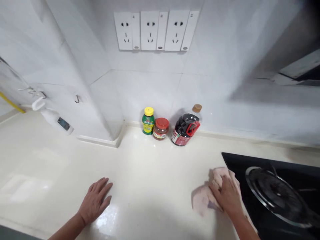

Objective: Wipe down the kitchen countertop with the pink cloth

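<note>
My right hand [227,195] grips a crumpled pale pink cloth [202,199] and presses it on the white countertop [150,186], right at the left edge of the black stove [237,161]. Part of the cloth spreads out to the left of the hand, and some bunches up beyond the fingers. On the left, my left hand [95,201] lies on the bare counter with its fingers apart and nothing in it.
Against the back wall stand a green bottle with a yellow cap [148,121], a red-lidded jar [161,129] and a dark sauce jug with a red handle [185,128]. A white spray bottle [51,116] hangs by the pillar at left. Wall sockets [151,30] sit above.
</note>
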Available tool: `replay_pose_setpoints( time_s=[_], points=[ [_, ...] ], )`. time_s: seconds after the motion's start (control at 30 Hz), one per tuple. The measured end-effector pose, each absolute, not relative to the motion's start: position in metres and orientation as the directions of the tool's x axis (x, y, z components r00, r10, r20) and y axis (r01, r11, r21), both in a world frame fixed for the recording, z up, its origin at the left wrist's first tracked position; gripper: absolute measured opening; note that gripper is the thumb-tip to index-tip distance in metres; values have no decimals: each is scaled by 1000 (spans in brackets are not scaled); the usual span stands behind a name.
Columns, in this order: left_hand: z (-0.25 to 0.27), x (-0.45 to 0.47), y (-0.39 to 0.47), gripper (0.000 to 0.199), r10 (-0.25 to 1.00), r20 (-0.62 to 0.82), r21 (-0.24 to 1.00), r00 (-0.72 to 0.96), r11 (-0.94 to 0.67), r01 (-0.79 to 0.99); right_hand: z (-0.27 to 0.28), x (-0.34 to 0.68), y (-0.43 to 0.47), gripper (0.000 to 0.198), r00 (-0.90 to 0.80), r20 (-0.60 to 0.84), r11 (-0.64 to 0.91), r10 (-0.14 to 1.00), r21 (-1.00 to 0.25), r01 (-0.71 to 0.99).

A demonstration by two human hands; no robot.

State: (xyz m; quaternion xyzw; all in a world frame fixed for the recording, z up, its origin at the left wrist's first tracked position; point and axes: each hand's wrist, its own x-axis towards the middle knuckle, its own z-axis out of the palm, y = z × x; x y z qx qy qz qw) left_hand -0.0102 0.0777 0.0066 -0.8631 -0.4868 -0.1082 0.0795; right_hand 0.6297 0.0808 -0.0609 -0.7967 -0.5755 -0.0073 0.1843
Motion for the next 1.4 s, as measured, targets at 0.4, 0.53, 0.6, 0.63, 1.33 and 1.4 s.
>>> replay_pose_setpoints(
  time_s=[0.4,0.53,0.6,0.63,1.33,1.4],
  points=[
    [10,-6,71,43,825,295,-21,481,-498,867,-33,453,205,70,-148,35,152,988,-239,959],
    [10,-4,68,44,827,292,-25,481,-496,868,-7,381,227,76,-348,-61,324,936,-243,914],
    [10,-4,67,45,834,275,-23,479,-492,870,9,351,251,78,-389,-142,343,910,-267,901],
    [10,-4,67,46,840,262,-16,475,-488,873,16,336,265,79,-416,-178,358,892,-282,890],
    [10,-5,64,41,874,287,123,393,-440,889,36,194,215,86,-756,-157,622,635,-477,621],
    [6,-6,65,38,874,292,113,389,-435,893,34,207,200,79,-776,-118,636,620,-504,585]
  ],
)
